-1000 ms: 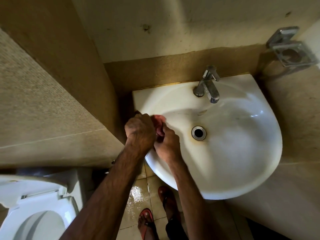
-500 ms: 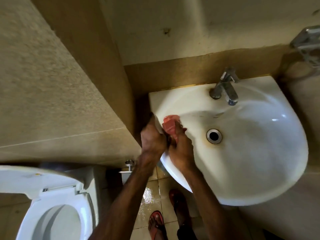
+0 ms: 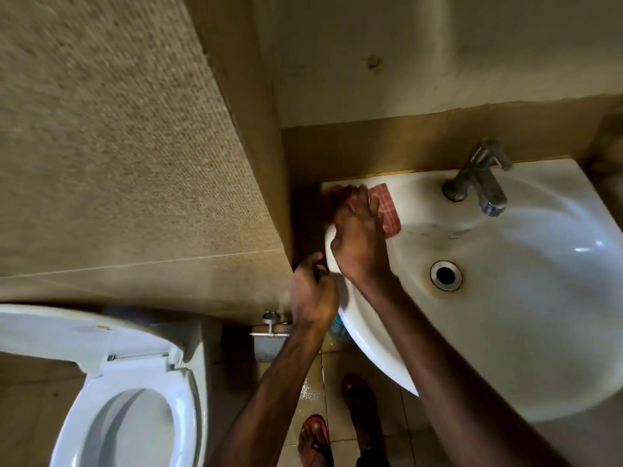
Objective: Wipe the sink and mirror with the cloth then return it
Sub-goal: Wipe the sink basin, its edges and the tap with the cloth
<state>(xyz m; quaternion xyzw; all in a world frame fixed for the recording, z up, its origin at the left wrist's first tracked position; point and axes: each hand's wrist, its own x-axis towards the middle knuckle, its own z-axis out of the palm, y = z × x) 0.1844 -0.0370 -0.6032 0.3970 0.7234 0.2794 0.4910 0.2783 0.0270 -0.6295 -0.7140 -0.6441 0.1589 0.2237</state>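
A red checked cloth (image 3: 388, 210) lies bunched on the back left corner of the white sink (image 3: 526, 332). My right hand (image 3: 360, 241) is on top of it, fingers curled over the cloth and pressing it against the rim. My left hand (image 3: 313, 294) is off the cloth, lower down beside the sink's left rim, with its fingers curled and nothing in them. The mirror is out of view.
A chrome tap (image 3: 478, 176) stands at the back of the sink and the drain (image 3: 445, 275) sits in the basin. A toilet (image 3: 128, 416) with its lid up is at lower left. A tiled wall closes in the left. My sandalled feet (image 3: 315, 436) stand on wet floor tiles.
My right hand has carried the cloth from the sink's left rim up to the back left corner. My left hand has let go of the cloth and dropped back beside the rim.
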